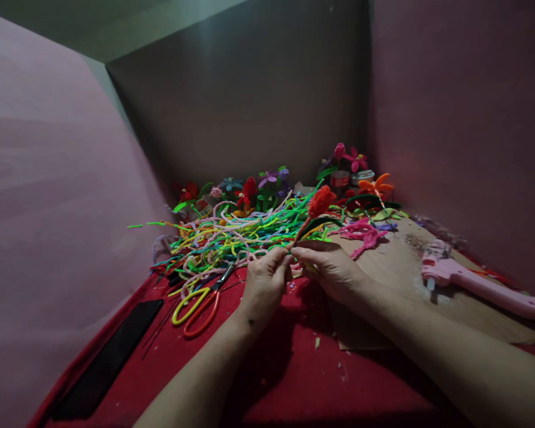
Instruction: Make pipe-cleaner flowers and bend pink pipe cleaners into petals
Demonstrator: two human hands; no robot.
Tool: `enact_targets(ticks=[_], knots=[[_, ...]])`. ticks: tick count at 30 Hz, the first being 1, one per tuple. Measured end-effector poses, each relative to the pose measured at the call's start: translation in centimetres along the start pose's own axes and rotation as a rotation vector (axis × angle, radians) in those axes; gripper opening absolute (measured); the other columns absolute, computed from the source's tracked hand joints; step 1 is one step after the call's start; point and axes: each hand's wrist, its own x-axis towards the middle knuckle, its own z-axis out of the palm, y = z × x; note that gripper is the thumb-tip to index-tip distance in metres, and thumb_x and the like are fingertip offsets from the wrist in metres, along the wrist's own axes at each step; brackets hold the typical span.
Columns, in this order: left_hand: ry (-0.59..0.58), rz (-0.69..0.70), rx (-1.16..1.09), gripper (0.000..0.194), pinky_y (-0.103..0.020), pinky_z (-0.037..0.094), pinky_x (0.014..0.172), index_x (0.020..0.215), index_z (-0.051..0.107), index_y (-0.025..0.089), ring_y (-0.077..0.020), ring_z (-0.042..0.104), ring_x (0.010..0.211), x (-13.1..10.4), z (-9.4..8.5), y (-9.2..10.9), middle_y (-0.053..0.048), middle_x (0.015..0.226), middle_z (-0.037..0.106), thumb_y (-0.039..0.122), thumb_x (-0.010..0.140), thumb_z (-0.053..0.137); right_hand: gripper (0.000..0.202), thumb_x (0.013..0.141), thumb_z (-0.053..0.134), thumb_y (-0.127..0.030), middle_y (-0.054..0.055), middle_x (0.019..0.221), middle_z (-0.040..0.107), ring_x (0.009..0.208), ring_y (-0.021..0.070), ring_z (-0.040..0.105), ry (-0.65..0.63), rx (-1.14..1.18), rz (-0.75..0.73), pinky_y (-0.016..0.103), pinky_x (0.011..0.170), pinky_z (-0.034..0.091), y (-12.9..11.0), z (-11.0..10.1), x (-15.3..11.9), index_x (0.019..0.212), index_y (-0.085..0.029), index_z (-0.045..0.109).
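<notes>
An orange-red fuzzy flower stands tilted above my two hands, its thin stem running down between them, with a dark green leaf beside it. My left hand pinches the lower stem between thumb and fingers. Close against it, my right hand grips the stem just below the leaf, fingers closed. The fingertips of both hands nearly touch. Behind them spreads a big heap of coloured pipe cleaners in green, yellow, pink and white.
Scissors with yellow and red handles and a black flat object lie left on the red cloth. A pink glue gun rests on a brown board at right. Finished flowers and jars stand behind.
</notes>
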Motion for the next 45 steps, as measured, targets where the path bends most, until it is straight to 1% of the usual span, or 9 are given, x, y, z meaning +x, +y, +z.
enact_targets(ticks=[6, 10, 13, 20, 24, 31, 36, 40, 45], knots=[[-0.077, -0.211, -0.379, 0.027, -0.016, 0.024, 0.035, 0.058, 0.045, 0.016, -0.0033, 0.032, 0.034, 0.3, -0.7, 1.2, 0.007, 0.044, 0.04, 0.03, 0.079, 0.053, 0.017, 0.071, 0.063, -0.032, 0.001, 0.065, 0.06, 0.059, 0.011, 0.046, -0.088, -0.194, -0.106, 0.024, 0.053, 0.03, -0.9, 0.3, -0.5, 0.067, -0.016, 0.066], [-0.226, -0.325, -0.74, 0.024, -0.013, 0.021, 0.034, 0.064, 0.047, 0.015, -0.0007, 0.028, 0.032, 0.6, -1.0, 0.9, 0.008, 0.045, 0.041, 0.032, 0.076, 0.058, 0.011, 0.07, 0.064, -0.027, 0.0, 0.066, 0.061, 0.059, 0.0108, 0.048, -0.068, -0.059, -0.066, 0.025, 0.053, 0.032, -0.5, 0.0, -0.2, 0.076, -0.02, 0.068], [-0.345, -0.329, -0.936, 0.021, -0.013, 0.021, 0.033, 0.068, 0.049, 0.014, 0.0003, 0.024, 0.03, 0.6, -1.1, 0.4, 0.008, 0.044, 0.04, 0.031, 0.078, 0.058, 0.009, 0.067, 0.066, -0.025, -0.003, 0.061, 0.058, 0.053, 0.0083, 0.045, -0.087, 0.081, -0.018, 0.023, 0.05, 0.03, -0.2, -0.1, 0.1, 0.075, -0.021, 0.068], [-0.505, -0.399, -1.186, 0.014, -0.011, 0.021, 0.03, 0.075, 0.053, 0.013, 0.0013, 0.017, 0.027, 0.6, -1.2, -0.4, 0.009, 0.044, 0.038, 0.025, 0.082, 0.053, 0.007, 0.065, 0.07, -0.021, -0.002, 0.059, 0.06, 0.054, 0.0082, 0.048, -0.131, 0.187, 0.019, 0.021, 0.047, 0.029, -0.3, 0.2, 0.2, 0.071, -0.02, 0.068], [-0.555, -0.408, -1.199, 0.013, -0.011, 0.023, 0.029, 0.075, 0.054, 0.013, 0.0008, 0.019, 0.026, 0.6, -1.2, -0.8, 0.009, 0.044, 0.038, 0.024, 0.081, 0.053, 0.005, 0.064, 0.07, -0.021, -0.001, 0.06, 0.061, 0.053, 0.0081, 0.048, -0.124, 0.179, 0.001, 0.022, 0.048, 0.03, -0.3, 0.2, 0.1, 0.068, -0.019, 0.068], [-0.444, -0.32, -0.856, 0.019, -0.013, 0.026, 0.033, 0.08, 0.055, 0.013, -0.0013, 0.03, 0.031, 0.5, -1.2, 0.5, 0.006, 0.048, 0.044, 0.032, 0.08, 0.054, 0.007, 0.065, 0.067, -0.022, -0.002, 0.061, 0.057, 0.054, 0.0088, 0.049, -0.08, 0.137, 0.004, 0.023, 0.052, 0.037, 0.1, -0.1, 0.2, 0.069, -0.017, 0.065], [-0.207, -0.141, -0.304, 0.014, -0.018, 0.032, 0.041, 0.074, 0.05, 0.016, -0.0056, 0.04, 0.04, 0.1, -0.2, 0.9, 0.005, 0.053, 0.047, 0.028, 0.079, 0.053, 0.013, 0.069, 0.062, -0.027, 0.002, 0.069, 0.06, 0.058, 0.0124, 0.052, -0.068, 0.084, -0.004, 0.026, 0.053, 0.039, 0.3, -0.4, 0.3, 0.078, -0.017, 0.066], [0.026, 0.083, 0.184, 0.011, -0.021, 0.036, 0.053, 0.084, 0.051, 0.018, -0.0095, 0.048, 0.052, -0.3, 0.5, 0.2, 0.002, 0.065, 0.053, 0.029, 0.081, 0.05, 0.011, 0.069, 0.063, -0.027, 0.002, 0.073, 0.06, 0.06, 0.012, 0.05, 0.011, 0.07, -0.022, 0.025, 0.053, 0.037, 0.5, -0.5, 0.2, 0.076, -0.019, 0.066], [0.078, 0.231, 0.588, 0.018, -0.024, 0.036, 0.058, 0.096, 0.052, 0.018, -0.0156, 0.057, 0.063, -0.5, 0.6, -0.6, -0.005, 0.076, 0.061, 0.027, 0.086, 0.04, 0.013, 0.07, 0.064, -0.029, 0.004, 0.074, 0.059, 0.067, 0.0146, 0.052, 0.031, 0.023, -0.014, 0.027, 0.058, 0.04, 1.2, -0.6, 0.2, 0.074, -0.017, 0.065]])
